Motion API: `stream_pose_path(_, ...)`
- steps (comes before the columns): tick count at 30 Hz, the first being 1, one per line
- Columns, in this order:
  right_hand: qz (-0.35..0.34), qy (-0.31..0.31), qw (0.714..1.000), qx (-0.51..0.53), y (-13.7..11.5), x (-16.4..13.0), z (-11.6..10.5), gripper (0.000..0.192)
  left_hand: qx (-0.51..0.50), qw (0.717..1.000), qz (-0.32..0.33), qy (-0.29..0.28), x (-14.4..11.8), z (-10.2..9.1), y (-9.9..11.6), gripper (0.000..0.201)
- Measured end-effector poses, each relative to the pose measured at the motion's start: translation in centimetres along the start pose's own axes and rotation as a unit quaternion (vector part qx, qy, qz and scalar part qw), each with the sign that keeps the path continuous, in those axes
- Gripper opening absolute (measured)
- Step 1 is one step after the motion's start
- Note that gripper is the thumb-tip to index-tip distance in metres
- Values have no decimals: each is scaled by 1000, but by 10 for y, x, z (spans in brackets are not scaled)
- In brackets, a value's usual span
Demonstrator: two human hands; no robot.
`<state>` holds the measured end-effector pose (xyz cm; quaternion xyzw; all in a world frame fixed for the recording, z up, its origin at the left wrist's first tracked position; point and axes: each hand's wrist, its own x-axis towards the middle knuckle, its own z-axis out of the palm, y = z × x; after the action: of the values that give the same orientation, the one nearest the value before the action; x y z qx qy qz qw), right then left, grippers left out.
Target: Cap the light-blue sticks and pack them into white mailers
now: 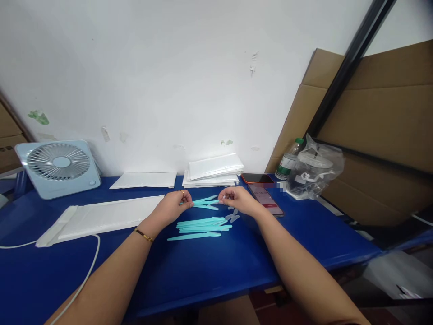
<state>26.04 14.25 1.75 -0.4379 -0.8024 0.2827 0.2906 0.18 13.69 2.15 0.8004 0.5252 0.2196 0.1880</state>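
My left hand (176, 205) pinches the near ends of a few thin turquoise plastic sticks (206, 202), held just above the blue table (203, 271). My right hand (237, 198) is closed at the far tip of the same sticks, fingers pinched on a small pale piece. Below the hands a pile of several more turquoise sticks (203, 224) lies flat on the table. A few small translucent caps (233, 216) lie beside my right wrist.
A light-blue desk fan (59, 166) stands at the back left, with a white cable (91, 262) in front. White padded envelopes (101, 216) lie left and a stack (213, 170) at the back. Two phones (265, 196), a bottle (287, 160) and a bagged cup (314, 171) sit right. Cardboard (372, 122) leans behind.
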Motion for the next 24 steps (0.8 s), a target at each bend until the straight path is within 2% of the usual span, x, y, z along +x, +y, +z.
stream_pose_path(5,-5,14,999,-32,-2,6,11,19,51,999,-5,19,1,1,1,20)
stream_pose_path(8,-17,62,991,-119,4,10,10,15,82,994,5,71,0,0,3,28)
stream_pose_path(9,-14,75,986,-152,8,11,9,13,78,994,14,70,-1,0,4,31)
stream_pose_path(10,-7,82,980,-181,11,11,8,11,67,996,25,51,-2,0,6,32)
stream_pose_path(13,23,72,972,-225,20,12,9,8,18,996,64,-65,-6,5,9,32)
stream_pose_path(15,33,58,973,-220,23,13,11,7,-1,990,61,-131,-7,10,9,30)
stream_pose_path(17,41,51,978,-200,25,14,12,5,-12,987,41,-158,-6,14,8,28)
stream_pose_path(20,49,48,985,-160,24,13,8,5,-13,991,23,-132,-3,16,5,25)
stream_pose_path(24,67,21,997,-42,20,6,-6,16,3,999,7,-50,-1,9,3,24)
